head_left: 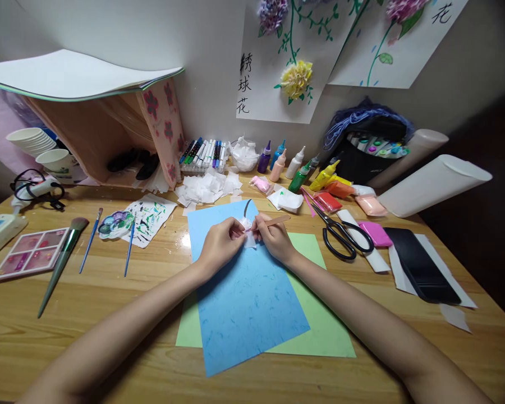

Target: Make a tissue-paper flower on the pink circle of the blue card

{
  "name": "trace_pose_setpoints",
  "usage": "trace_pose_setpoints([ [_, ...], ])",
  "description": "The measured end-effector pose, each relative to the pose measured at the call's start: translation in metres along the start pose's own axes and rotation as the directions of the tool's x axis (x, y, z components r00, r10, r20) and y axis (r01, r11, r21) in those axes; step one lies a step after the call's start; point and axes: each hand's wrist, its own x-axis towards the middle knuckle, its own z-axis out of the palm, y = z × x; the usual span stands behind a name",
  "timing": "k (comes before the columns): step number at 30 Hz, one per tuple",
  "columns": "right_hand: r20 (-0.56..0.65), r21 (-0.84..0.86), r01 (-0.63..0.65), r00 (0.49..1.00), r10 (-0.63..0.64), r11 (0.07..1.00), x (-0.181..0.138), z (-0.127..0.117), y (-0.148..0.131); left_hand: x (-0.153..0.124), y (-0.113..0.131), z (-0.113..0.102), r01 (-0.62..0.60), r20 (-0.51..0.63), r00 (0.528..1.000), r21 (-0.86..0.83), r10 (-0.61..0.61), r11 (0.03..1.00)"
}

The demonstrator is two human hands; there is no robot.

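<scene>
Deep in close work over the upper part of a blue sheet [252,303]! Pinching thin white paper [251,241] between thumb and fingers of the left hand [222,244], and clasping a flat wooden stick [280,220] in the closed grip of the right hand [274,237]. Seems to be a shaping or sticking step, with the stick's near end right at the white paper; impossible to tell, behind those fingers, whether touching or just short. Calls, by the look of it, for a steady left pinch and a light touch of the stick, without tearing the paper.

Just beyond the fingers, a dark curved stroke [246,209] on the blue. Underneath, skewed, a pale green sheet [324,336] flat on the wooden surface [151,365].

Now out to the surroundings: a loose heap of white paper squares [208,187] near the sheet's far edge, close enough to snag or scatter. Behind, a bowl [244,156] of white pieces, a rack of markers [204,154] and squeeze bottles [299,178]. Off to the right, black-handled scissors [330,221] and a dark phone [423,265]; to the left, a paintbrush [129,249] across paint-smeared paper [151,220]. Chiefly in the way: the fingers themselves, hiding the stick's tip.
</scene>
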Motion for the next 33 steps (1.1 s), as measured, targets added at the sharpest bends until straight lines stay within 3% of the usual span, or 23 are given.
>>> trace_pose_setpoints([
  [5,-0.089,-0.052,0.083,0.992,-0.088,0.995,-0.007,-0.002,0.001,0.003,-0.002,0.004,-0.018,-0.035,0.999,0.065,0.02,0.998],
  [8,-0.003,-0.177,0.166,0.986,-0.169,0.97,-0.008,-0.003,-0.001,0.003,-0.003,0.006,-0.036,-0.043,0.998,0.081,0.04,0.996],
  [13,0.092,-0.295,0.177,0.983,-0.157,0.939,-0.004,-0.002,-0.003,0.003,-0.004,0.007,-0.053,-0.061,0.996,0.079,0.058,0.995],
  [25,0.016,-0.206,0.044,0.999,-0.041,0.978,0.0,0.001,-0.002,0.004,-0.008,0.009,-0.061,-0.07,0.996,0.01,0.061,0.998],
  [33,0.037,-0.216,0.117,0.993,-0.111,0.969,-0.004,0.0,0.0,0.003,-0.011,0.011,-0.06,-0.078,0.995,0.005,0.06,0.998],
])
